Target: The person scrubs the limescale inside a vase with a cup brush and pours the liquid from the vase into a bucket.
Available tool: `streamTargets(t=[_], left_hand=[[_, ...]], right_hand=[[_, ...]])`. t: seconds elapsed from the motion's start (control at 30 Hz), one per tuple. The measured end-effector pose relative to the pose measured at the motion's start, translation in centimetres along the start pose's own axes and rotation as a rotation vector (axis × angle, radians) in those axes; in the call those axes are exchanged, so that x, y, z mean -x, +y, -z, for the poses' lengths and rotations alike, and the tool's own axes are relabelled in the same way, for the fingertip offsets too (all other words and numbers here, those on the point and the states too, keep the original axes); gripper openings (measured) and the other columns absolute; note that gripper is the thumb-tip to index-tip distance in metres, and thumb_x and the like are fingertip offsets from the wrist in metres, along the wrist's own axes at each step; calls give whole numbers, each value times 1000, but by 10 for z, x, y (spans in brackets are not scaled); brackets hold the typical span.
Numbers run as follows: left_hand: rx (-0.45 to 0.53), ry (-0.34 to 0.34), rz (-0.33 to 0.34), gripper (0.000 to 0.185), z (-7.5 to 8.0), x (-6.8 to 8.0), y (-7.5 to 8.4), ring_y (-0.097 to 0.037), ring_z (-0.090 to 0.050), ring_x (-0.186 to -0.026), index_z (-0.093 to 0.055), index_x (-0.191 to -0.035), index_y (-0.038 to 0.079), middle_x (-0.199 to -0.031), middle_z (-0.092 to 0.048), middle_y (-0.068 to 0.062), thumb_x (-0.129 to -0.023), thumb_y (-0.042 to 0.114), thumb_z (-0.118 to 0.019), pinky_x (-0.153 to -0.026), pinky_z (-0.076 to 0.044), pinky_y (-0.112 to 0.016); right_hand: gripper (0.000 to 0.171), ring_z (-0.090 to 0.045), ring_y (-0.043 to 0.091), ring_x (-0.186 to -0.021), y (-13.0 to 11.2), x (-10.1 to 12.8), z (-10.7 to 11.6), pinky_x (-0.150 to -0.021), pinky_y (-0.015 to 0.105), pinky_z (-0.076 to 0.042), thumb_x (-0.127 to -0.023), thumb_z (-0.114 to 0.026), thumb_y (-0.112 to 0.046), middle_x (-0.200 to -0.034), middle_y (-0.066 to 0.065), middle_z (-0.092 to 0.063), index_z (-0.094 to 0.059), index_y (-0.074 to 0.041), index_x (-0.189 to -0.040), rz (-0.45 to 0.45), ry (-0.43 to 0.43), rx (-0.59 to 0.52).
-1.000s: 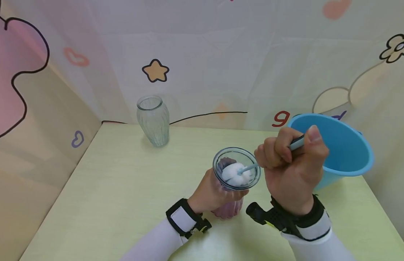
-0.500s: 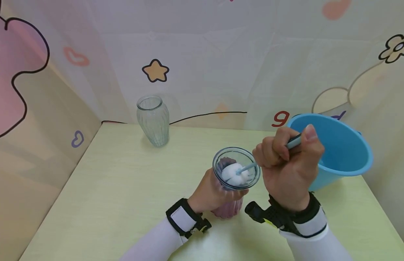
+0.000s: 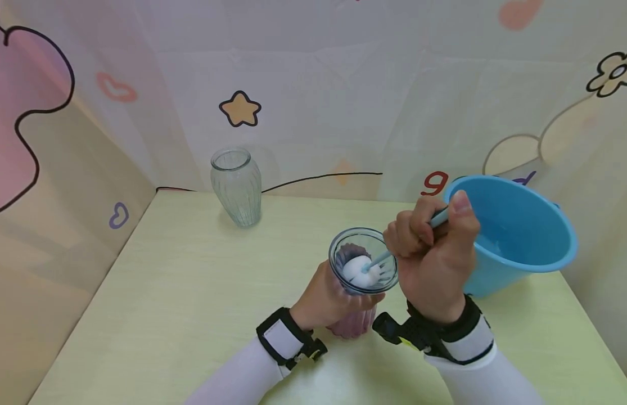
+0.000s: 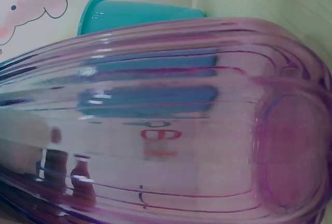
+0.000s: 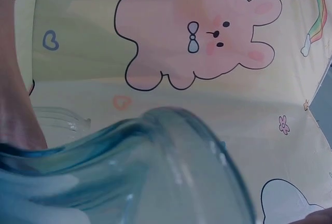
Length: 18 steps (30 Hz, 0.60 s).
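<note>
Glass, ribbed and tinted pink toward the base: probably rigid, smooth, likely slick when wet and breakable if tipped, so best gripped around the lower belly, not the thin rim. Stands as a pink vase (image 3: pixel 355 292) upright on the table (image 3: pixel 192 292), wrapped low down by the left hand (image 3: pixel 325 301), fingers curled round the near and left side of the body; fills the left wrist view almost completely as a pink vase (image 4: pixel 171 125), ridges running lengthwise. Just right of and above that grip, right hand (image 3: pixel 432 259) closed in a fist round the pale blue handle of a sponge brush (image 3: pixel 361 270), thumb laid on top of the handle near its far end, white foam head sunk inside the mouth of the vase. Foam looks soft and yielding, handle thin and light, probably a little flexible, so best held close to the middle. Directly beyond the right hand, touching or nearly so, a blue basin (image 3: pixel 515 230). Farther off, well beyond the left hand near the backdrop, a clear ribbed vase (image 3: pixel 236 187), standing apart.
</note>
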<state>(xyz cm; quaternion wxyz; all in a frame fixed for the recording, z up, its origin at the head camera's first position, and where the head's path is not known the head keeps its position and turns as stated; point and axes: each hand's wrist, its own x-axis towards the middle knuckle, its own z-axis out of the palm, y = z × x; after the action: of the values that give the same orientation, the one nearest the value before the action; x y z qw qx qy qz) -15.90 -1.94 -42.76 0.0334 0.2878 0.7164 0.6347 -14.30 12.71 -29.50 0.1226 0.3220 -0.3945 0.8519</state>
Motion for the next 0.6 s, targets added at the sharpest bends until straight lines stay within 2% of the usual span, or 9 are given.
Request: streamTargets(t=[0.2,0.3,0.47,0.6], left_hand=[[-17,-4,-17,68,2,-1,0,-13,-63,-104,-48,-134,9,-123,-66,-9,-79,9,-88,-93,-57,-26],[-34,4,-20,67,3,-1,0,-12,-63,-103,-49,-134,9,-121,-67,-9,-79,10,-88,-92,-57,-26],[-42,-23,-7,66,3,1,-1,-9,-62,-102,-49,-137,11,-120,-69,-8,-82,14,-86,-92,-57,-25],[-25,-30,-9,64,3,1,0,-10,-62,-103,-50,-136,12,-121,-69,-7,-82,12,-85,-93,-58,-26]], right_hand=[[54,-24,14,-41,8,-1,2,-36,26,-13,-104,-50,-40,-52,1,-27,-31,-11,-63,12,-20,8],[54,-24,14,-42,15,1,3,-37,27,-14,-106,-49,-41,-53,0,-26,-32,-11,-63,-16,-38,71],[55,-23,13,-42,23,8,3,-37,29,-15,-107,-46,-42,-53,0,-25,-32,-12,-63,-56,-38,183],[54,-23,14,-43,24,8,4,-37,30,-16,-107,-44,-43,-54,0,-24,-33,-13,-64,-78,-36,205]])
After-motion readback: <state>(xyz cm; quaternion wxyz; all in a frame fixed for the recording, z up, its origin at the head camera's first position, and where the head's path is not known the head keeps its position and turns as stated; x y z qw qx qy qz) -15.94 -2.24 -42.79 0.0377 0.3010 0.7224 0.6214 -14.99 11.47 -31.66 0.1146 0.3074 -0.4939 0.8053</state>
